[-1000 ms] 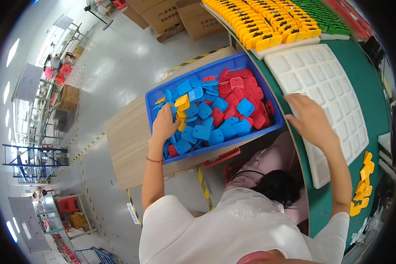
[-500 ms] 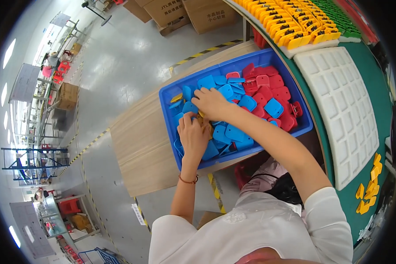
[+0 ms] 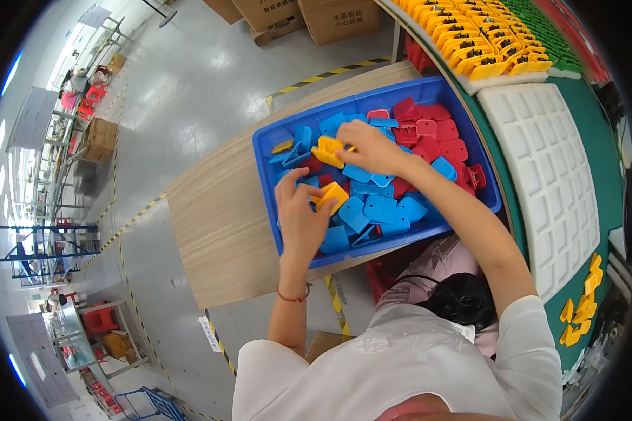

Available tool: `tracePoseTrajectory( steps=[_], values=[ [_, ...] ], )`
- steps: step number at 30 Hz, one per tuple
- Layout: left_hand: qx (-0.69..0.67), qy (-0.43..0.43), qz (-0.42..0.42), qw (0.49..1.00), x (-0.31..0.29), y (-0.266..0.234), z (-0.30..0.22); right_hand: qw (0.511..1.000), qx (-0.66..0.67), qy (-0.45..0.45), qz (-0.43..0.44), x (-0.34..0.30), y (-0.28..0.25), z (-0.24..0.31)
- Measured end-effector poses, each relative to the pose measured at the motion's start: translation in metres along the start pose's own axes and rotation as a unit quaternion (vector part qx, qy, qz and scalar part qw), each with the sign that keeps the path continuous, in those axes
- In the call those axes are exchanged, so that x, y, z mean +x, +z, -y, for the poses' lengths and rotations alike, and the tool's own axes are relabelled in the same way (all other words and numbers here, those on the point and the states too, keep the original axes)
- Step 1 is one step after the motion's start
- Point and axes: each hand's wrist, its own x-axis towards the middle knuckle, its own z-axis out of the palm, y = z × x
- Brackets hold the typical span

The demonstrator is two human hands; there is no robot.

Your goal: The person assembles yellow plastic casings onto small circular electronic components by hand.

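My left hand [image 3: 302, 214] pinches a yellow plastic clip [image 3: 331, 198] above the left part of a blue bin [image 3: 261, 151]. Farther back, my right hand [image 3: 372, 149] grips a second yellow plastic clip [image 3: 327, 151] by its right end. Blue plastic pieces [image 3: 380, 209] lie heaped in the bin beneath both hands. Red pieces [image 3: 453, 149] of like shape fill its right side, some with hinged jaws showing. Another yellow piece [image 3: 281, 146] rests near the bin's left wall. My fingers partly cover both held clips.
The bin stands on a wood-grain board [image 3: 214, 231]. To the right, a green table [image 3: 584, 126] carries a white grid tray [image 3: 541, 182], rows of yellow clips [image 3: 474, 42], green clips [image 3: 541, 28] and loose yellow pieces [image 3: 581, 305]. Cardboard boxes [image 3: 340, 21] stand on the floor beyond.
Both hands have come up out of the pile, each now with a yellow clip. The right hand moved right and away from the left. Blue pieces have shifted where the hands were.
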Motion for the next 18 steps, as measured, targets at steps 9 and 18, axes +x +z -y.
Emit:
tracePoseTrajectory(
  steps=[9,18],
  values=[
    [-0.274,-0.074,-0.071,0.956,0.059,-0.047,0.056,0.543,0.738,0.348,-0.2,-0.056,-0.087,0.0],
    [0.442,0.038,0.207,0.872,0.126,0.006,0.058,0.405,0.882,0.182,-0.157,-0.103,-0.121,-0.008]
  ],
)
